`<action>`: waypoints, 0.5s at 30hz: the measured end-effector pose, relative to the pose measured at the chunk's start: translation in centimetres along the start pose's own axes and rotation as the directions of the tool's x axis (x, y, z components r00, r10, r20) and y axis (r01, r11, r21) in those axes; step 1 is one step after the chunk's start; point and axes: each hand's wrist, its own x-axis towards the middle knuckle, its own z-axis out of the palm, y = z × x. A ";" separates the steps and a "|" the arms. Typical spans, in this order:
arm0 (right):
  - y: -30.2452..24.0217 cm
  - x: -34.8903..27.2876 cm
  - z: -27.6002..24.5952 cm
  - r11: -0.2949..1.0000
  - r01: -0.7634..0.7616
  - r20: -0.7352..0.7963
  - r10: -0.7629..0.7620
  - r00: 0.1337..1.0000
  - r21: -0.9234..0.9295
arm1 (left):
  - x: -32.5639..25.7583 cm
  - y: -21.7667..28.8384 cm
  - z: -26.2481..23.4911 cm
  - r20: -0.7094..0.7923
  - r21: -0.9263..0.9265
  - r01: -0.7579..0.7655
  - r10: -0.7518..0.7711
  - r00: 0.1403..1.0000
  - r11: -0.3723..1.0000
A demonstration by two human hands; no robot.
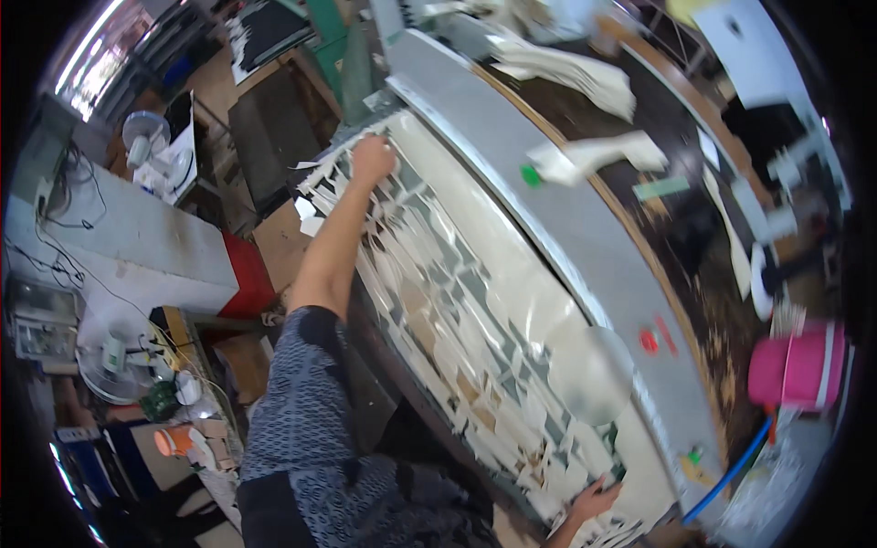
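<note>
My left hand (373,157) is stretched far out to the top end of the cut sheet (457,320), fingers curled together and pressed down on the white pieces there; whether they pinch a piece I cannot tell. My right hand (594,500) lies close to me at the sheet's near end, fingers spread flat on the scraps, gripping nothing that I can see.

The sheet lies on the long surface (585,228), its long axis running from upper left, by my left hand, down to lower right, by my right hand. It is a pale sheet cut into many small white shapes with grey-green gaps between them, and loose offcuts spill over its left edge. A grey band of the surface runs along its right side, carrying a green button (531,174) near the far end and a red button (649,342) nearer to me.

A round, pale blurred patch (589,373) sits over the sheet's right edge; I cannot tell what it is. Well apart to the right stands a pink bucket (797,367), with a blue hose (731,470) below it. Off to the left, a white fan (144,135) stands beside a grey cabinet (137,237).
</note>
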 end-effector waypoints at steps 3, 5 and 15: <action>0.1 0.0 1.4 0.993 0.118 -0.228 -0.115 0.967 0.000 | 5.7 -1.9 3.2 0.049 0.066 0.117 -0.121 0.991 0.991; 0.2 -0.6 1.9 0.996 0.086 -0.240 -0.088 0.967 -0.020 | 9.1 -0.9 4.1 0.093 0.068 0.186 -0.192 0.977 0.980; -5.5 0.7 2.4 0.863 -0.265 0.271 0.403 0.874 -0.430 | 14.9 -5.5 6.4 0.169 -0.193 -0.022 0.056 0.984 0.981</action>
